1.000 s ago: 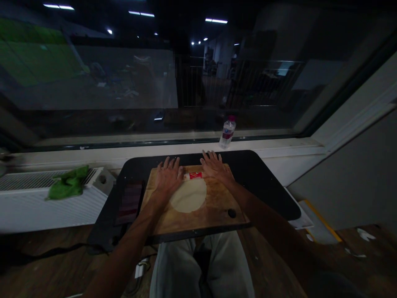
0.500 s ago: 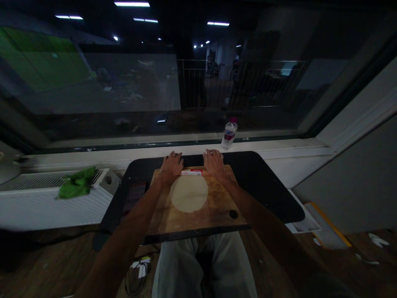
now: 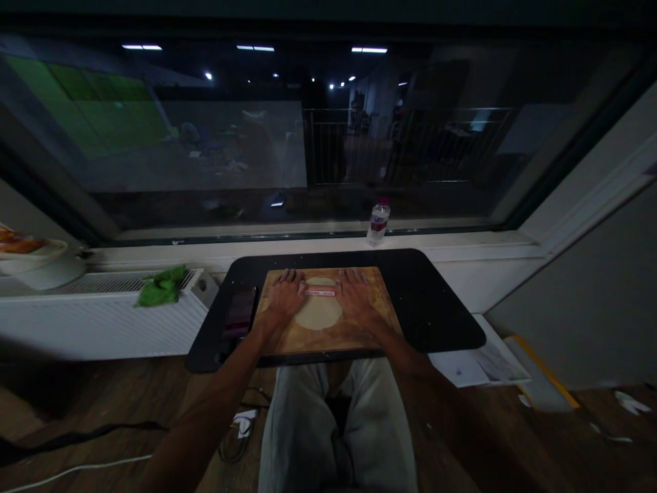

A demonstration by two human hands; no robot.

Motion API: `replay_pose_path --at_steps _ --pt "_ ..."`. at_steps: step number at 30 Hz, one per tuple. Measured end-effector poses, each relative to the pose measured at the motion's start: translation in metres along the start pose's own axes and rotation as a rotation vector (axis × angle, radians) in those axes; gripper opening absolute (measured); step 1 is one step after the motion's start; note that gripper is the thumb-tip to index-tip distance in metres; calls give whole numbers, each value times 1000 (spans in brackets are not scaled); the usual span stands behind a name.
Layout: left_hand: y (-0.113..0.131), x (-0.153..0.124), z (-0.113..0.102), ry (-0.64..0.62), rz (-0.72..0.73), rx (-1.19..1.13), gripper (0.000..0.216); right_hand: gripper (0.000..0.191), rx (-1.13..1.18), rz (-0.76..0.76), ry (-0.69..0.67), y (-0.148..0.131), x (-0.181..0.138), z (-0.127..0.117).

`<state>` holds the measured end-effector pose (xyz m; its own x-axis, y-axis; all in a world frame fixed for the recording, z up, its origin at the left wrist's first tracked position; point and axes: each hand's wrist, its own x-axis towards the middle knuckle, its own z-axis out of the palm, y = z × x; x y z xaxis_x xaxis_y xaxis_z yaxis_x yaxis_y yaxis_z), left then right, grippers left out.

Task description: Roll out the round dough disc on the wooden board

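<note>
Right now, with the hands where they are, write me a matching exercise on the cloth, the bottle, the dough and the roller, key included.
Things
1. Cloth
2. Bottle
3. Dough
4. Roller

Places and states
A. Standing on the windowsill
B. Flat and round on the wooden board
C. Green, on the radiator
D. Red-and-white label showing between left hand and right hand

Pairs: 1-C, 2-A, 3-B, 4-D

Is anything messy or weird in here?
A bit: a crumpled white scrap lies on the floor at the far right, like litter, and a green cloth is bunched on the radiator. The dough between the left hand and right hand looks flat, with no tear showing.
</note>
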<state>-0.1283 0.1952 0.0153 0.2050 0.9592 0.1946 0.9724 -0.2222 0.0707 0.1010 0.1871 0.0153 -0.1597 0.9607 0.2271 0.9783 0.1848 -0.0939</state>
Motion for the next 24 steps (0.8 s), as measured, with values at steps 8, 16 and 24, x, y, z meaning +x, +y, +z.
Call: replay_pose_path --at_steps 8,16,24 --pt "2 11 9 19 -62 13 56 59 1 32 -3 0 17 0" --pt "3 52 8 46 -150 4 58 55 38 -9 66 12 73 -2" --pt "-5 93 8 59 -165 -41 53 48 49 -22 9 16 122 -1"
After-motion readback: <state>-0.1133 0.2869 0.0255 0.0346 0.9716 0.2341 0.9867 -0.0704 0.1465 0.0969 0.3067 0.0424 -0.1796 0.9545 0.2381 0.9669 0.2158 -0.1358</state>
